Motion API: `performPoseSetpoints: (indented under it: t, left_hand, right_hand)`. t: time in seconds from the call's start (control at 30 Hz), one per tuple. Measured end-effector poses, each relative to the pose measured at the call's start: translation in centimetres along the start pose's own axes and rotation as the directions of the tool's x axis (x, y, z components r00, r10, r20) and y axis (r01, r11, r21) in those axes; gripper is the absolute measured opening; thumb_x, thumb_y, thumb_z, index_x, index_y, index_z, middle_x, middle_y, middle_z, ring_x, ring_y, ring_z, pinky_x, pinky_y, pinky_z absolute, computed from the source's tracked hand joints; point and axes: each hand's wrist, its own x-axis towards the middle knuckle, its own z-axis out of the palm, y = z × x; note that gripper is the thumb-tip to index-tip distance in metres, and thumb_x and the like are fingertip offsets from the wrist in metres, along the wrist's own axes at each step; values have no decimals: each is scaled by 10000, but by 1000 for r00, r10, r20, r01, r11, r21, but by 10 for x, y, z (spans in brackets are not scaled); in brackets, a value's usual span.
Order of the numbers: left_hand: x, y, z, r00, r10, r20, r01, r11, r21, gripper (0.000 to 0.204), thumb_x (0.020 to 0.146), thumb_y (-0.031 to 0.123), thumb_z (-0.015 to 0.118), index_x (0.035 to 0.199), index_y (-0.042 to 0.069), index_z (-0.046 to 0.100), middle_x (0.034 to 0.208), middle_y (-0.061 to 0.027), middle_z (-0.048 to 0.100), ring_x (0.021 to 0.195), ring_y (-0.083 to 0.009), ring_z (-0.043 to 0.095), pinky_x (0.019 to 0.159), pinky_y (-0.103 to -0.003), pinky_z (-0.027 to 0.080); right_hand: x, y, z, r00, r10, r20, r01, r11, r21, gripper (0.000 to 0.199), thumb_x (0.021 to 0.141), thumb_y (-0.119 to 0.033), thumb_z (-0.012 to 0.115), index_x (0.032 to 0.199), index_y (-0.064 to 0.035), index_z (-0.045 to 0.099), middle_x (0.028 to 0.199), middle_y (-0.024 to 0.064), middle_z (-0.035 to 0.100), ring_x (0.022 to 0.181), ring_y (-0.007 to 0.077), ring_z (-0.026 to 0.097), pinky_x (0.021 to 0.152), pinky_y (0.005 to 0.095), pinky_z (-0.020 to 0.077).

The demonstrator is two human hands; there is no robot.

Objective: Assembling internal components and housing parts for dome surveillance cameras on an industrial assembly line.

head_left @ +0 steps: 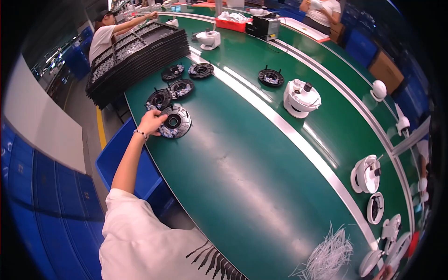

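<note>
My left hand (151, 123) reaches over the near left part of the green table. Its fingers grip the left edge of a round silver-and-black disc part (183, 117), which has a dark hub and pale bits along its lower edge. Just beyond lie several black round parts of similar size, among them a black disc (158, 99) almost touching the held one, another black disc (182, 88) and a third (200, 70). My right hand cannot be made out. A small skin-coloured patch shows at the lower right corner, and whose it is stays unclear.
Stacked black trays (135, 60) stand at the far left, with a person behind them. White rounded housings (301, 99) and a black disc (270, 77) sit beyond the metal strip (280, 121). White cable ties (326, 256) lie at the near right. A blue bin (126, 158) is below the edge.
</note>
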Motion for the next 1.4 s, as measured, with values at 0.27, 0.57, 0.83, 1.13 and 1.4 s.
performPoseSetpoints:
  t: [0.27,0.57,0.83,1.13,1.4]
  left_hand:
    - [-64,59,100,729,239,641,112,883,-456,297,793,131,523,1064,28,453,882,-85,552,700,-152,574,519,-285,529]
    - [-109,109,208,460,487,742,212,752,-625,261,853,106,433,1080,-2,364,874,-111,572,744,-177,592,659,-313,520]
    - [-120,117,243,420,649,634,205,613,-763,428,793,-32,481,1175,34,301,1015,-82,519,858,-147,550,731,-306,511]
    - [-112,106,239,423,677,602,181,588,-789,405,769,-64,505,1132,24,348,1032,-87,510,895,-165,541,773,-324,496]
    - [-188,96,249,99,757,646,102,638,-763,521,750,-56,524,1206,21,284,1202,-96,390,1138,-205,371,935,-357,354]
  right_hand:
    - [-72,-159,14,822,-542,176,331,705,627,133,619,3,588,743,-4,542,727,121,547,692,245,533,639,329,424]
    - [-150,-238,58,541,-770,338,248,530,811,181,548,-62,621,694,-27,520,731,66,511,703,222,496,622,308,409]
    - [-128,-288,67,549,-588,595,147,768,623,821,494,-416,742,1130,-14,413,1276,227,197,1149,405,227,892,569,225]
    - [-124,-274,85,836,-284,469,-233,590,773,1039,458,-288,793,1244,32,193,1227,213,272,1159,350,282,928,427,264]
    - [-129,-268,100,773,21,634,-625,-142,767,1067,557,-61,749,1285,-10,-29,1291,187,152,1180,260,279,952,361,296]
